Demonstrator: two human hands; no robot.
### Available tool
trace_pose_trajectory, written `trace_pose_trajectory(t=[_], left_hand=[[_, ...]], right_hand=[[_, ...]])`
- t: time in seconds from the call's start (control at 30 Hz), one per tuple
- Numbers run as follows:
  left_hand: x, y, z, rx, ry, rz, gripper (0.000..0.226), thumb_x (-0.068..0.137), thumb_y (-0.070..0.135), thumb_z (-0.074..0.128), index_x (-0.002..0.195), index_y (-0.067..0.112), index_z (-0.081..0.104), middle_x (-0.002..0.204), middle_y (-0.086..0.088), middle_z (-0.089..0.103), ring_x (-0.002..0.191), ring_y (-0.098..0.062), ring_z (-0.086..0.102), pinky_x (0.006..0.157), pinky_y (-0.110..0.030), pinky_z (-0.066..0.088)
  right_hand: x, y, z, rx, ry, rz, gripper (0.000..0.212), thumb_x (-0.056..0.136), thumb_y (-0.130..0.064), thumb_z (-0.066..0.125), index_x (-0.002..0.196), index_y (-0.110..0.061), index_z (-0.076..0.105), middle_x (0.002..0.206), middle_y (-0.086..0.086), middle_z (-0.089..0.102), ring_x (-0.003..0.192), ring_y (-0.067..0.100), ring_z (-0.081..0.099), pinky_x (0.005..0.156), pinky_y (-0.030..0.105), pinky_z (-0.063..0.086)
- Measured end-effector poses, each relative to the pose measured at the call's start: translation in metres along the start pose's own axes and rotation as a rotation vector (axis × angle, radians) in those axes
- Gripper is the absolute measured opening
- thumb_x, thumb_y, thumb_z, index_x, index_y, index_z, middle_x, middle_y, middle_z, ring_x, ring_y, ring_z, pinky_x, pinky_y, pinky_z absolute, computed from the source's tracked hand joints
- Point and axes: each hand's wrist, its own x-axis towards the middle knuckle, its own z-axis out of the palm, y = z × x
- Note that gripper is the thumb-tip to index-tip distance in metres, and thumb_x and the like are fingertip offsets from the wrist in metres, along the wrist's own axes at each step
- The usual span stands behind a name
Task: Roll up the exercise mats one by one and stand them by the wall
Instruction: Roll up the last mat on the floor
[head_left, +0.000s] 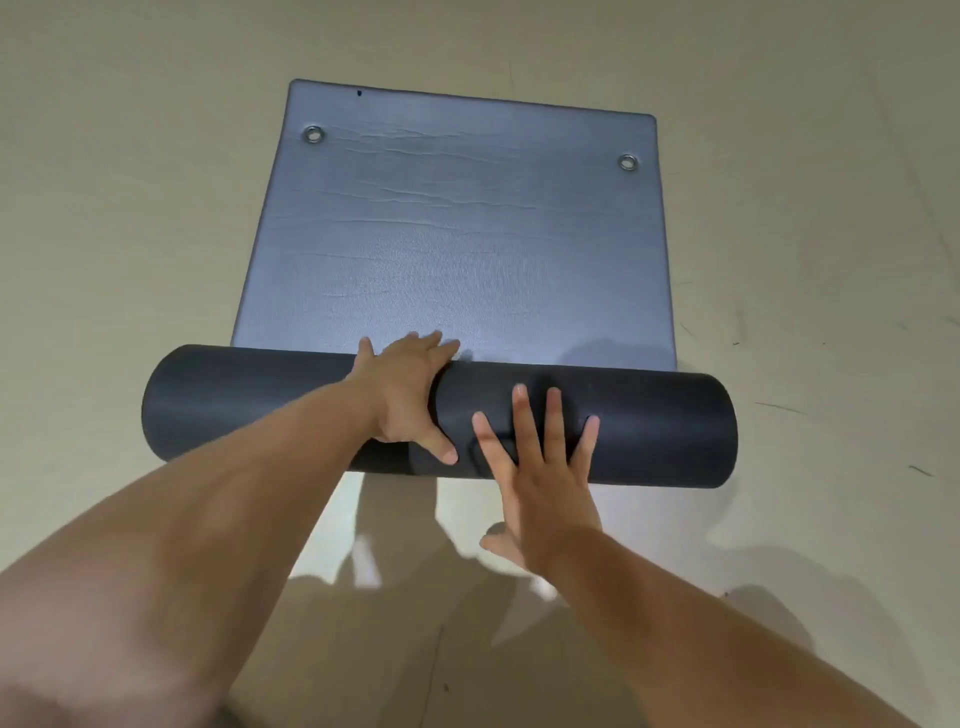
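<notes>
A dark grey-blue exercise mat (447, 223) lies on the floor, its near part wound into a thick dark roll (654, 426) lying crosswise. The flat part stretches away from me and ends in a far edge with two metal eyelets (313, 134). My left hand (410, 389) is draped over the top of the roll near its middle, fingers reaching onto the flat part, thumb on the near side. My right hand (540, 467) presses flat on the roll's near side with fingers spread apart.
Pale beige floor (805, 260) surrounds the mat on all sides, with a few dark scuff marks at the right. My shadow falls on the floor just below the roll. No wall or other mat is in view.
</notes>
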Motion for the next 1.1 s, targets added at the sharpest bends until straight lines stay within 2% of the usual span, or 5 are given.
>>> trace_pose_trajectory(t=[0.23, 0.47, 0.67, 0.93, 1.1], left_hand=[[-0.025, 0.001, 0.037, 0.197, 0.707, -0.020, 0.079, 0.095, 0.056, 0.047, 0.157, 0.009, 0.033, 0.165, -0.013, 0.028, 0.153, -0.036, 0.021, 0.114, -0.073, 0.016], [0.002, 0.006, 0.041, 0.163, 0.448, -0.127, 0.108, 0.081, 0.083, 0.016, 0.159, 0.018, -0.022, 0.165, -0.008, -0.031, 0.151, -0.030, -0.030, 0.114, -0.075, -0.005], [0.045, -0.009, -0.018, 0.188, 0.351, -0.125, 0.157, 0.045, 0.093, 0.063, 0.158, 0.022, -0.018, 0.168, -0.006, -0.018, 0.154, -0.032, -0.019, 0.113, -0.075, -0.006], [0.067, -0.015, -0.035, 0.250, 0.398, -0.060, 0.128, 0.050, 0.078, 0.076, 0.150, 0.023, 0.021, 0.140, -0.001, 0.042, 0.135, -0.028, 0.036, 0.109, -0.077, 0.022], [0.055, -0.005, -0.040, 0.224, 0.314, -0.063, 0.107, 0.049, 0.071, 0.079, 0.135, 0.026, 0.034, 0.121, 0.002, 0.049, 0.116, -0.025, 0.047, 0.102, -0.070, 0.032]], right_hand=[[0.074, 0.034, -0.062, -0.058, 0.072, -0.004, 0.147, 0.065, -0.088, 0.072, 0.159, -0.037, -0.028, 0.173, 0.016, -0.016, 0.156, 0.052, -0.011, 0.119, 0.078, 0.004], [0.102, 0.051, -0.091, -0.027, 0.152, -0.068, 0.154, 0.054, -0.098, 0.067, 0.160, -0.037, -0.026, 0.172, 0.017, -0.022, 0.157, 0.050, -0.015, 0.120, 0.077, 0.006], [0.087, 0.047, -0.069, -0.222, 0.183, 0.065, 0.157, 0.063, -0.086, 0.075, 0.156, -0.028, -0.037, 0.165, 0.026, -0.031, 0.153, 0.055, -0.022, 0.117, 0.079, 0.003], [0.124, 0.058, -0.098, -0.215, 0.171, 0.082, 0.121, 0.087, -0.047, 0.077, 0.164, -0.033, -0.016, 0.168, 0.020, 0.015, 0.153, 0.046, 0.018, 0.122, 0.071, 0.016], [0.119, 0.069, -0.104, -0.142, 0.109, 0.020, 0.118, 0.083, -0.042, 0.081, 0.165, -0.036, -0.004, 0.161, 0.015, 0.030, 0.147, 0.042, 0.028, 0.120, 0.069, 0.020]])
